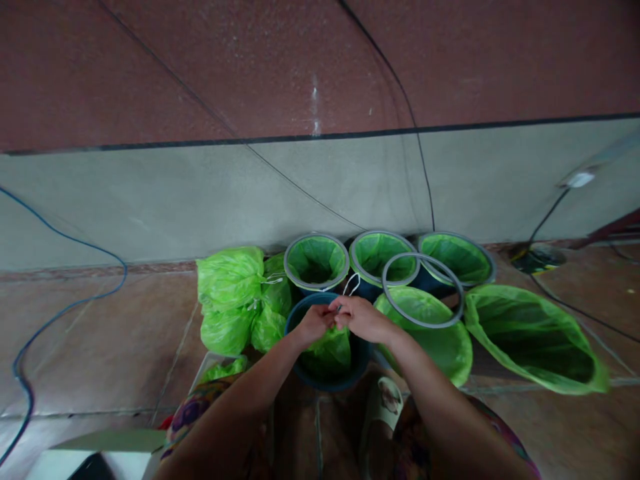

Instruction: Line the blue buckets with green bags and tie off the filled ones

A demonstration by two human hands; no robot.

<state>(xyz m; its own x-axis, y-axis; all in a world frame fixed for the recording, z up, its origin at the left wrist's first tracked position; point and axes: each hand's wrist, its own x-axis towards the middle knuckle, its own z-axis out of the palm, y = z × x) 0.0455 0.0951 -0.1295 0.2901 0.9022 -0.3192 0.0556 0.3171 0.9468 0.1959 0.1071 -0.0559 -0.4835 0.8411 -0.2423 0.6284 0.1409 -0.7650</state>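
Both my hands meet over a dark blue bin [325,383] on the floor between my feet. My left hand [318,323] pinches the gathered top of a green plastic bag [330,353] that hangs inside the bin. Close against it, my right hand [361,317] is closed on the same gathered neck, with a white string loop [352,285] sticking up behind the fingers. The exact grip of the fingertips is partly hidden. Right of my hands, a grey ring [453,320] rests tilted over a bin with a green liner [425,347].
Three lined bins with grey rims [316,287] stand along the wall. Tied green bags [230,280] are piled at left, and an open green bag [540,347] lies at right. A blue cable [75,237] crosses the left floor; a box with a phone [93,468] is at lower left.
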